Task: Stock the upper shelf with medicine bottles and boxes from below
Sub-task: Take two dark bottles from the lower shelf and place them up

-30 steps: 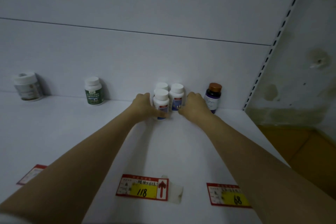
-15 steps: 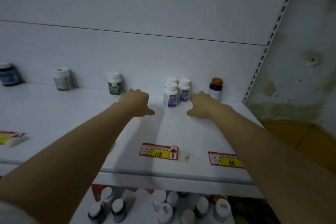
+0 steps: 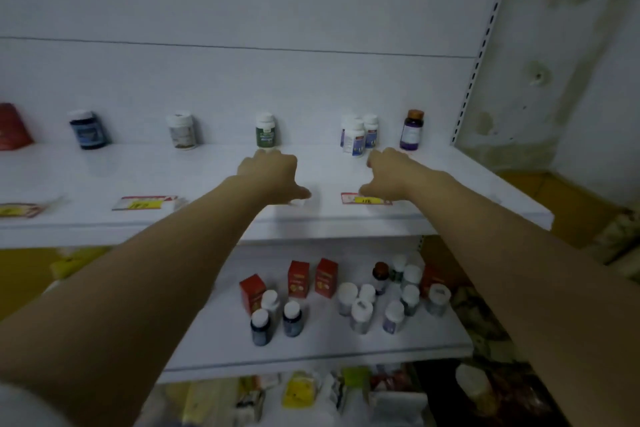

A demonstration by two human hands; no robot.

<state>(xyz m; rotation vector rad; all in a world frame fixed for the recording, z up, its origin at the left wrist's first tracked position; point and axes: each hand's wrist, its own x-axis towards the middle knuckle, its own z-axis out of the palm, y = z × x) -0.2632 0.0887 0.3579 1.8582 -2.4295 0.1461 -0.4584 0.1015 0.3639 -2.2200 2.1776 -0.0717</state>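
White upper shelf (image 3: 173, 177); red-and-yellow price tag (image 3: 145, 203); green-labelled bottle (image 3: 265, 132) capped white; purple bottle (image 3: 411, 132) capped brown; dark blue bottle (image 3: 88, 131); red boxes (image 3: 298, 279) with yellow print

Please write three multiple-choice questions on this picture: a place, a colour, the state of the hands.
1. Where is the purple bottle? A right end of the upper shelf row. B on the floor. C in a hand.
2. Colour of the boxes on the lower shelf? A blue. B red. C green.
3. The left hand and right hand? A both grip bottles. B one grips a box. C both open, empty.
Key: 1 A, no bottle stands right of it; 2 B, all red; 3 C, fingers hold nothing.
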